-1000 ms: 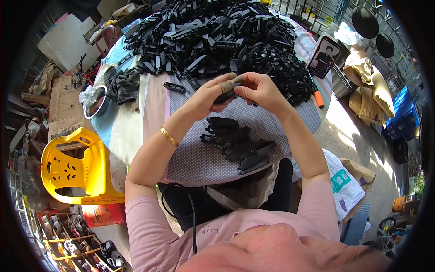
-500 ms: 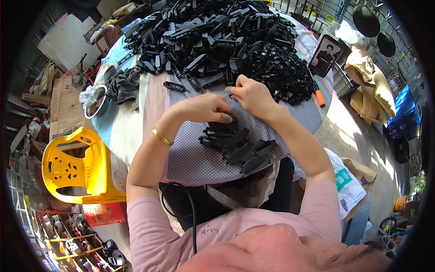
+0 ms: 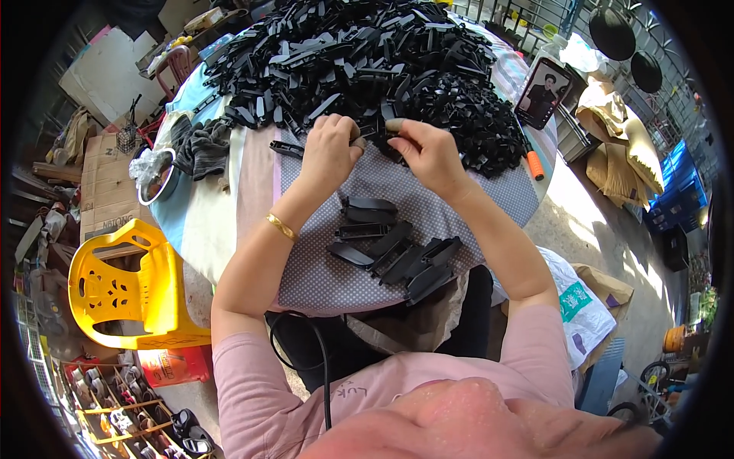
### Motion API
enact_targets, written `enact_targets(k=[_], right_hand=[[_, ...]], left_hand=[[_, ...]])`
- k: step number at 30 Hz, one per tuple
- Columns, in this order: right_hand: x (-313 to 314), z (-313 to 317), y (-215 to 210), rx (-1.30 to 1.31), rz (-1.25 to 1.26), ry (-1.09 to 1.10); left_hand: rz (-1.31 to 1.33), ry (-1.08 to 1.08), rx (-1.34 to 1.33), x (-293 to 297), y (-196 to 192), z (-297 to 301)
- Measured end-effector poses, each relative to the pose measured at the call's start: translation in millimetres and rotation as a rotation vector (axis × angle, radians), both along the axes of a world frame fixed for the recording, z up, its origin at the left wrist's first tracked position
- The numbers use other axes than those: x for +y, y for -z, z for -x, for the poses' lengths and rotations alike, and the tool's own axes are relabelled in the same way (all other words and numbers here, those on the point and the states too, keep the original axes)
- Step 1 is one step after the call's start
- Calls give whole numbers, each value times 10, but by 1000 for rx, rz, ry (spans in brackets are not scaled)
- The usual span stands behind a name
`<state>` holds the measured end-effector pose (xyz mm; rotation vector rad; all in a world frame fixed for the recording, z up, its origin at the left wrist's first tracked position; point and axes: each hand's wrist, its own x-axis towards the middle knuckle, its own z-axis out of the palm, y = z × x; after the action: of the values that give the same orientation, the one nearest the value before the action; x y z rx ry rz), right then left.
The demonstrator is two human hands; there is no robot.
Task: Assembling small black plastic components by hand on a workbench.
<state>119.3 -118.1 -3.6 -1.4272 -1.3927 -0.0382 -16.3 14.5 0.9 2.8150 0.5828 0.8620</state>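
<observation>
A big heap of black plastic parts (image 3: 359,61) covers the far half of a round table with a dotted grey cloth (image 3: 321,279). Both of my hands are at the heap's near edge. My left hand (image 3: 330,147) has its fingers curled down among the parts, and what it holds is hidden. My right hand (image 3: 430,149) pinches a black plastic part (image 3: 376,130) between thumb and forefinger. A small group of several black parts (image 3: 391,251) lies on the cloth close to me, between my forearms. One loose black part (image 3: 287,149) lies left of my left hand.
Grey gloves (image 3: 200,149) and a shiny bowl with a plastic bag (image 3: 153,174) sit at the table's left edge. An orange-handled tool (image 3: 532,164) and a framed picture (image 3: 544,92) are at the right. A yellow plastic chair (image 3: 115,283) stands to my left, a white sack (image 3: 581,306) to my right.
One second ago both hands held a black part above the cloth. They lowered it to the small group near me, then moved forward to the heap's edge.
</observation>
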Motion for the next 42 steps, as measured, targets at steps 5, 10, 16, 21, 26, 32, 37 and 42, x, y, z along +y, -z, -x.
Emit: enact_targets(k=[5,10,16,21,26,32,37,42], right_hand=[[-24,-53,14,199,49,-60],[-1,-6,5,131,-16,-83],[-23,36,-21,164,-93,-65],[-66,64,-74,42,-161,2],[-92,36,-87,-132,-209,112],[-108,68,-141,-389,-259,211],[-99,122,-92,-483,-132,266],[-73,111,-81,-432,-97,297]], left_hand=[[825,212,-187,-89,-157,17],[1434,403,-216,26,-260,91],[1742,661,-293,39,-179,60],[1613,643,-174,-18,-168,103],[1424,552,-160,-149,-143,46],[1271,470,-240,-283,-109,-2],[1002,374,-226,-320,6,-46],[1081,238,-211,-441,-77,-44]])
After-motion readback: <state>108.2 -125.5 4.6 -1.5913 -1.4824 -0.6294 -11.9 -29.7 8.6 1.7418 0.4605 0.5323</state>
